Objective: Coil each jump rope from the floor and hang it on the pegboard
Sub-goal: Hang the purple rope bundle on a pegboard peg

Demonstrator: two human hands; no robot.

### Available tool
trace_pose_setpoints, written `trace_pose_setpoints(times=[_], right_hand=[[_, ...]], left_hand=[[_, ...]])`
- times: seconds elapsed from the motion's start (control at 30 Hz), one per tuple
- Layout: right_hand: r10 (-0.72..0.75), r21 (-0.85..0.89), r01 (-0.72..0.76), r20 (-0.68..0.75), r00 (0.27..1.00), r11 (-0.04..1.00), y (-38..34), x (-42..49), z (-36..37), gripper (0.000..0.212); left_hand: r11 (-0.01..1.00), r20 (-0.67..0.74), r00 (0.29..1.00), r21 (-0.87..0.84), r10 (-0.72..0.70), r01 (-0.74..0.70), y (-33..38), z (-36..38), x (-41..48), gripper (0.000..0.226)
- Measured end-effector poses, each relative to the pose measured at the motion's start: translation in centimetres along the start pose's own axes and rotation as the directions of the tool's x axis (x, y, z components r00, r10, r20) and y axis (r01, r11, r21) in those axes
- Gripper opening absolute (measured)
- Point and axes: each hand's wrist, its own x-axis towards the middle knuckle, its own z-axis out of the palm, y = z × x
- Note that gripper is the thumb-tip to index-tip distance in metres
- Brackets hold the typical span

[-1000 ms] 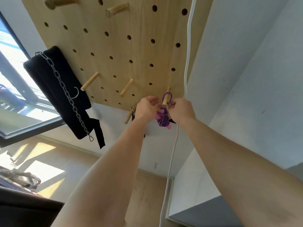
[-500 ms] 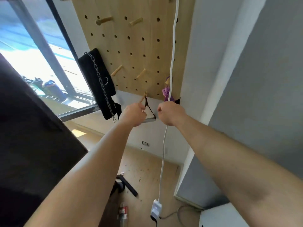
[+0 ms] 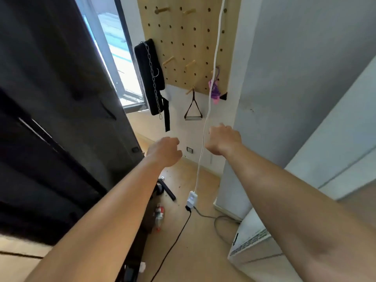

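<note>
Pegboard carries one coiled purple jump rope at its lower right corner, partly behind one white cable. Two hands hover below, left hand and right hand, fingers loosely curled, holding nothing.

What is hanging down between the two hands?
A white cable hangs between the left hand and the right hand; the head view shows it.
</note>
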Motion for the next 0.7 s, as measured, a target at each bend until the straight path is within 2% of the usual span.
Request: trace_pose_setpoints(times=[0.1,0.23,0.37,0.53,0.7], right_hand=[[0.003,0.053,-0.005,0.024,1.000,0.999,-0.1,-4.9,1.6,0.033],[-0.018,0.057,0.011,0.129,0.992,0.998,-0.1,-11.8,6.3,0.042],[-0.035,0.079,0.018,0.226,0.974,0.997,0.0,-19.2,12.4,0.022],[0.040,0.001,-0.043,0.326,0.945,0.999,1.1,-30.2,21.2,0.034],[0.071,-0.003,-0.079,0.477,0.876,0.997,2.9,-38.5,26.8,0.036]], left_hand=[[1.000,0.062,0.998,-0.029,0.002,0.000,-0.1,2.3,-5.1,0.049],[0.996,0.126,0.992,-0.086,0.010,0.001,0.3,6.2,-12.1,0.046],[0.993,0.208,0.977,-0.116,0.046,-0.023,0.5,12.5,-18.7,0.035],[0.991,0.373,0.923,-0.123,0.096,-0.053,0.7,23.3,-27.9,0.032],[0.983,0.492,0.864,-0.180,0.109,-0.021,1.9,30.9,-35.7,0.042]])
